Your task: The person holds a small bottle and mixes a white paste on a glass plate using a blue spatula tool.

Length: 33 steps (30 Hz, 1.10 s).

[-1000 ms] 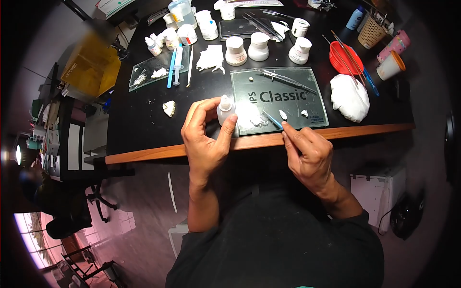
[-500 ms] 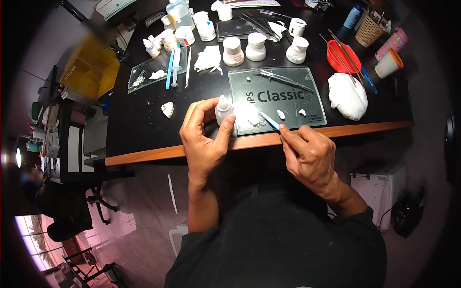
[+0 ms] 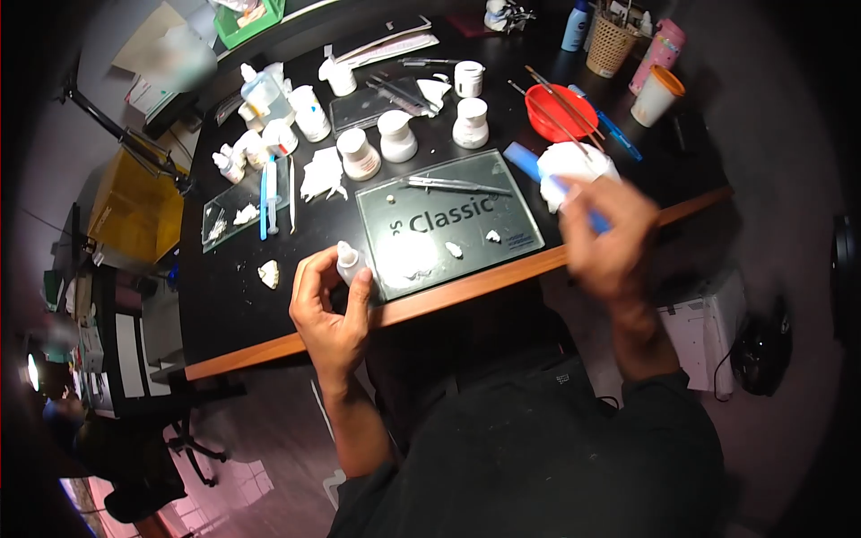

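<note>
My left hand (image 3: pixel 330 309) is closed around a small white dropper bottle (image 3: pixel 351 264), nozzle up, at the near left corner of a glass slab (image 3: pixel 516 211) marked "Classic". My right hand (image 3: pixel 614 233), blurred by motion, grips a blue-handled tool (image 3: pixel 523 161) and is at the wad of white tissue or cloth (image 3: pixel 587 163) right of the slab. Blur hides the tool's tip and whether it touches the wad. On the slab lie tweezers (image 3: pixel 457 186), two small white pieces (image 3: pixel 455 250) and a smear of white material (image 3: pixel 415 273).
White jars (image 3: pixel 471 124) stand behind the slab. Brushes rest across a red bowl (image 3: pixel 547 121) at the back right. Left lie a syringe (image 3: pixel 273 202), a smaller glass plate (image 3: pixel 220 215) and a whitish fragment (image 3: pixel 268 273). A wooden edge (image 3: pixel 466 294) borders the black table.
My right hand has lifted the blue-handled tool off the slab and moved right to the white wad. My left hand still holds the bottle. The camera view has turned.
</note>
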{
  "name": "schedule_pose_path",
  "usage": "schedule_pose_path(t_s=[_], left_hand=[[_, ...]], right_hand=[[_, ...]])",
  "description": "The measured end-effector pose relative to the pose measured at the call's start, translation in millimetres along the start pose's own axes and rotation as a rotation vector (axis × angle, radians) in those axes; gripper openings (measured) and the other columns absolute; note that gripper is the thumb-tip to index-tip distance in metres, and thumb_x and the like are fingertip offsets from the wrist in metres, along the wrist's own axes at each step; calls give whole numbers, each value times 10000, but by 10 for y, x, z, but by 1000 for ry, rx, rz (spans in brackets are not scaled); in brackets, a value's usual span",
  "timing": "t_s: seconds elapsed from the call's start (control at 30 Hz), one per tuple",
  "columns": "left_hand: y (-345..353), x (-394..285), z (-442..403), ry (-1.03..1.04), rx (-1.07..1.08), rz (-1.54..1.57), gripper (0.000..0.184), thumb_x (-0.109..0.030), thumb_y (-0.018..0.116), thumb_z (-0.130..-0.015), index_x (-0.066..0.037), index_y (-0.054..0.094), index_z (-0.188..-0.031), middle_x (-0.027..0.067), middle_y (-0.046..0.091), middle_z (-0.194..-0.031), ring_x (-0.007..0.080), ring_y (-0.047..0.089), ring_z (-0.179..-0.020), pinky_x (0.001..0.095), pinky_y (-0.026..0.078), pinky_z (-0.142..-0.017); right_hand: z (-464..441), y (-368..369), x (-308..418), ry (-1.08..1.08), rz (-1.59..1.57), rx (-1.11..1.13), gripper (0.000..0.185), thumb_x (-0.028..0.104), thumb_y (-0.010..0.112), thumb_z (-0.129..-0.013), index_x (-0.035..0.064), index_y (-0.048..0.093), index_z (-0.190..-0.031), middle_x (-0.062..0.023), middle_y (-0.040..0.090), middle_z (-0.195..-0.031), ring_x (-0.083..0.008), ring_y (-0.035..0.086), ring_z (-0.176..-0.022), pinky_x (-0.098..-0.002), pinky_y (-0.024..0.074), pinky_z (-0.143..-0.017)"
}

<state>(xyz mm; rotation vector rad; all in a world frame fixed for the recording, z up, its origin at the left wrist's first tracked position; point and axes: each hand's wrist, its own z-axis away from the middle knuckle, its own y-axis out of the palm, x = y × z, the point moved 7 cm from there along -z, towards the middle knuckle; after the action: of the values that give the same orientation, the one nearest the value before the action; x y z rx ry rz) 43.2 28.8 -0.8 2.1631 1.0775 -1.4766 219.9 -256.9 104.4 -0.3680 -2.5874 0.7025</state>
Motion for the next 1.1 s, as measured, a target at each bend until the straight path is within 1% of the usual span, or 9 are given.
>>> schedule_pose_path(t_s=[0.03,0.07,0.1,0.27,0.43,0.63,0.73,0.93,1.1], left_hand=[[-6,7,2,9,21,-27,315,-49,822,-1016,46,703,-1292,74,702,-1189,140,708,-1074,297,564,-975],[-15,25,7,18,42,-54,328,-48,805,-1037,43,682,-1327,69,702,-1212,137,700,-1115,300,560,-1003],[-13,35,13,25,60,-82,340,-47,789,-1058,40,661,-1361,65,702,-1235,134,692,-1155,303,556,-1031],[-9,35,15,12,50,-89,330,-53,785,-1063,37,662,-1355,53,699,-1226,120,684,-1135,296,539,-1028],[-19,70,14,9,44,-94,325,-53,783,-1064,35,664,-1353,45,700,-1210,113,681,-1131,290,540,-1016],[-8,48,6,13,59,-101,325,-53,783,-1065,36,664,-1355,51,702,-1212,116,682,-1131,292,543,-1018],[-3,24,11,-12,50,-94,330,-55,786,-1064,36,663,-1356,52,700,-1209,122,684,-1144,301,547,-1030],[-6,47,9,-14,31,-56,332,-45,791,-1057,32,660,-1353,61,711,-1211,131,696,-1145,304,557,-1034],[-12,69,7,-63,-40,-37,313,-26,827,-1009,23,686,-1284,62,706,-1162,130,715,-1064,299,576,-977]], right_hand=[[-139,-149,-265,22,29,-115,171,-7,688,-1001,-42,813,-1112,-109,753,-823,-142,655,-664,-316,483,-595],[-314,-299,-447,221,120,-84,102,12,710,-975,-43,792,-998,-200,757,-819,-301,786,-750,-392,584,-691],[-458,-364,-700,362,154,-34,79,42,743,-963,-15,790,-990,-171,753,-786,-293,783,-744,-391,591,-712],[-890,-25,-1314,161,228,206,135,122,768,-908,8,817,-961,-211,799,-885,-374,817,-853,-444,629,-781],[-954,384,-1448,150,261,417,113,22,710,-834,3,819,-854,-258,766,-802,-440,795,-808,-488,640,-810],[-967,442,-1483,173,262,426,144,61,750,-882,-53,819,-937,-271,803,-919,-418,818,-908,-465,637,-875],[-963,417,-1469,186,326,463,148,74,757,-892,-49,818,-946,-255,807,-915,-405,817,-901,-474,633,-862],[-992,102,-1371,259,197,254,124,70,748,-899,-18,824,-941,-221,794,-830,-385,810,-816,-444,626,-766],[-715,-342,-1471,297,49,38,151,126,798,-985,-16,825,-1028,-102,809,-847,-156,777,-781,-320,591,-758]])
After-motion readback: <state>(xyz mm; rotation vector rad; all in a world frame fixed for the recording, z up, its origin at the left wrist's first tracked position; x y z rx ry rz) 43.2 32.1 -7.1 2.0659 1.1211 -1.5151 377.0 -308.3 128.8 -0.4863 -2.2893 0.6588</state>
